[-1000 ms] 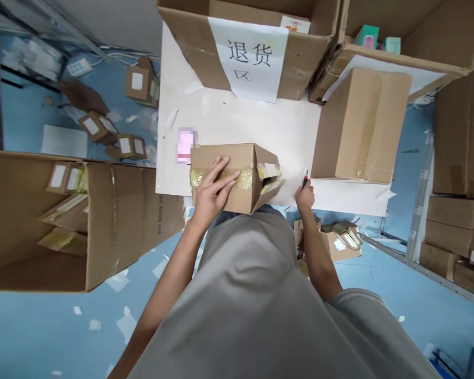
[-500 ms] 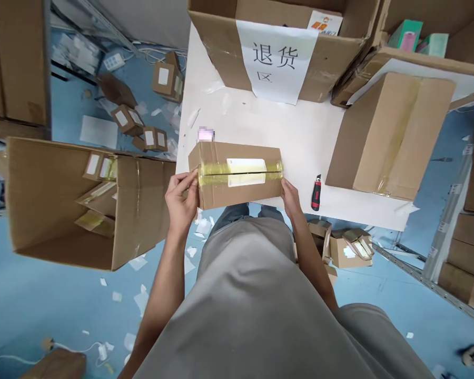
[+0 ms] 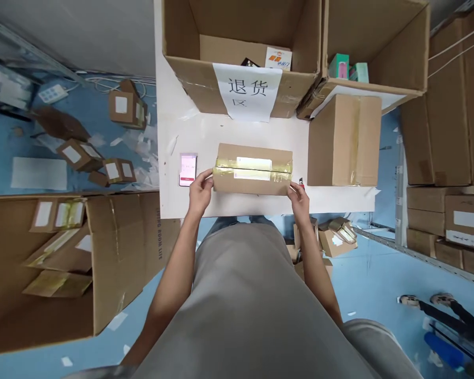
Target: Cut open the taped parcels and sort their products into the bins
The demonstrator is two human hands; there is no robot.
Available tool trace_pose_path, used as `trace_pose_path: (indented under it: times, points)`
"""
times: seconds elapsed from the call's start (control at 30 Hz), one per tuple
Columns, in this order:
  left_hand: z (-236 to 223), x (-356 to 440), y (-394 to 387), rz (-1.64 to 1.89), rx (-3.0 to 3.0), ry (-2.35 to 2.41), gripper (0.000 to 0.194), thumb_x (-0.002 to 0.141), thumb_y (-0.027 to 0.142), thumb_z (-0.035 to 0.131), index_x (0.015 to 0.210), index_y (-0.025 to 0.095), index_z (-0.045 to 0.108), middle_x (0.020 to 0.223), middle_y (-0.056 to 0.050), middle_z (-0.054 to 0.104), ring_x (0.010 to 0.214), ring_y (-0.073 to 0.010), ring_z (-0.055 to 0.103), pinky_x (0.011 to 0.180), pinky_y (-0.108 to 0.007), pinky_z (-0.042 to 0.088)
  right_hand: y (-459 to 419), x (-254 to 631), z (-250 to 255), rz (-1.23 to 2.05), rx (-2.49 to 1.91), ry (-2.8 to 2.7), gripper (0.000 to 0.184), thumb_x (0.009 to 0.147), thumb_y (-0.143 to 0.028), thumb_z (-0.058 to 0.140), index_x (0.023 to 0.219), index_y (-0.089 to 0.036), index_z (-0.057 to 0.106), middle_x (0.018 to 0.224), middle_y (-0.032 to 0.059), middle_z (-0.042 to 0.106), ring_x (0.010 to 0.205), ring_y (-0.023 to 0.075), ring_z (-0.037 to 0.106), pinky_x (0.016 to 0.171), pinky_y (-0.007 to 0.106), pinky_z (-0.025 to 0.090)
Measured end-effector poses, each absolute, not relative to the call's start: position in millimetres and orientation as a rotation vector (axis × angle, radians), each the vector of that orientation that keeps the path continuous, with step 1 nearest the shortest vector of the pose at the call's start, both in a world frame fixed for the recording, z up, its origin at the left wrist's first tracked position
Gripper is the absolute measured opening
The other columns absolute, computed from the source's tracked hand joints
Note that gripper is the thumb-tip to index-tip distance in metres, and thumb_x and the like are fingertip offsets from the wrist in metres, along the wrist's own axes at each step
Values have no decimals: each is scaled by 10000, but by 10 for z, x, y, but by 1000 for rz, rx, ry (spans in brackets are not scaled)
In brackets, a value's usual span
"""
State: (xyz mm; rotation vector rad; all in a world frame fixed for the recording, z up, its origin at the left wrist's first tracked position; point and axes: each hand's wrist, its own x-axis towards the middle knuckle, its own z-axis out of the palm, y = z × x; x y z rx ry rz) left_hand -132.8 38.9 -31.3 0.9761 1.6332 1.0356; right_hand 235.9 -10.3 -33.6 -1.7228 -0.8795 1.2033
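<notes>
A cardboard box (image 3: pixel 253 184) lies lengthwise before me near the table's front edge. Yellowish tape runs along its top seam, and a white label (image 3: pixel 254 163) is slit in two along that line. My left hand (image 3: pixel 200 193) grips the box's left end between thumb and fingers. At the opposite end, the fingers of my right hand (image 3: pixel 299 201) hold the lower right corner. Just beyond those fingers a bit of a utility knife (image 3: pixel 301 182) shows; the rest of it is hidden. Whether the box fully rests on the table I cannot tell.
A phone (image 3: pixel 188 169) lies on the white table (image 3: pixel 181 202). Behind stands a large carton (image 3: pixel 189 79) with a paper sign, beside another open carton (image 3: pixel 403 89). A taped box (image 3: pixel 342 142) stands right. A big open carton (image 3: pixel 118 252) holding parcels is at left.
My view has swung, so the surroundings sit differently in it. The box, still in both hands, is now farther from the phone and nearer the knife, which it and my right hand partly cover.
</notes>
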Motion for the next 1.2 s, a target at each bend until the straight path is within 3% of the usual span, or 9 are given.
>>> trace_pose_path:
  times: [0.17, 0.27, 0.4, 0.57, 0.73, 0.83, 0.93, 1.1, 1.2]
  points:
    - [-173, -1475, 281, 920, 911, 1442, 323, 1016, 526, 606, 868, 245, 667, 1578, -141, 763, 1570, -369, 645, 1276, -601, 570, -171, 2252, -149, 1216, -1712, -736, 729, 1037, -928, 522, 996, -253, 793, 1585, 167, 769, 1547, 370, 691, 1265, 605, 586]
    - [-155, -1488, 211, 828, 1093, 1438, 289, 905, 515, 789, 937, 239, 710, 1688, -164, 647, 1651, -398, 558, 1331, -614, 517, -129, 2284, -44, 1201, -1760, -899, 705, 982, -927, 642, 869, -251, 808, 1542, 169, 798, 1535, 395, 690, 1268, 611, 577]
    - [-147, -1496, 198, 778, 1251, 1417, 583, 885, 566, 872, 1373, 283, 724, 1817, -174, 455, 1710, -400, 480, 1344, -632, 507, 37, 2387, 51, 1125, -1775, -1289, 617, 936, -869, 773, 1009, -273, 915, 1559, 146, 792, 1558, 386, 671, 1393, 620, 446]
    - [-125, -1548, 281, 776, 1304, 1409, 895, 885, 631, 928, 1649, 334, 569, 1927, -178, 270, 1745, -434, 420, 1345, -656, 506, 246, 2401, 79, 1120, -1805, -1471, 709, 970, -874, 731, 1315, -281, 910, 1662, 145, 724, 1654, 388, 590, 1437, 630, 376]
    - [-117, -1588, 249, 704, 1217, 1359, 1160, 871, 646, 951, 1820, 330, 362, 1922, -189, 312, 1747, -425, 426, 1363, -632, 499, 552, 2307, 108, 1061, -1764, -1672, 961, 1019, -856, 666, 1781, -277, 575, 1938, 117, 365, 1822, 359, 313, 1490, 589, 264]
    - [-133, -1655, 145, 617, 1249, 1329, 1143, 883, 640, 944, 1823, 326, 374, 1905, -172, 364, 1731, -408, 458, 1380, -602, 485, 884, 2247, 42, 984, -1813, -1792, 1075, 1001, -819, 702, 1887, -317, 359, 2014, 63, 63, 1870, 367, 105, 1500, 618, 197]
    - [-210, -1696, 41, 508, 1347, 1356, 1189, 859, 570, 970, 1843, 316, 352, 1901, -180, 369, 1728, -421, 461, 1409, -611, 438, 1203, 2127, -145, 995, -1891, -1853, 1231, 899, -738, 856, 1906, -312, 288, 2010, 56, -131, 1867, 441, -31, 1489, 693, 174]
    - [-429, -1515, 21, 453, 1571, 1489, 1107, 971, 302, 826, 1894, 265, 215, 1928, -264, 265, 1783, -450, 361, 1396, -662, 430, 1419, 1864, -439, 983, -1995, -1803, 1220, 800, -434, 957, 1866, -292, 382, 2014, 104, -26, 1819, 593, -122, 1387, 930, 79]
    - [-504, -1384, 57, 446, 1694, 1582, 1162, 921, 261, 879, 1886, 246, 232, 1945, -325, 132, 1802, -529, 264, 1359, -745, 431, 1366, 1921, -387, 1014, -1976, -1752, 1139, 825, -382, 897, 1854, -287, 418, 2007, 109, 107, 1840, 548, -38, 1417, 891, 112]
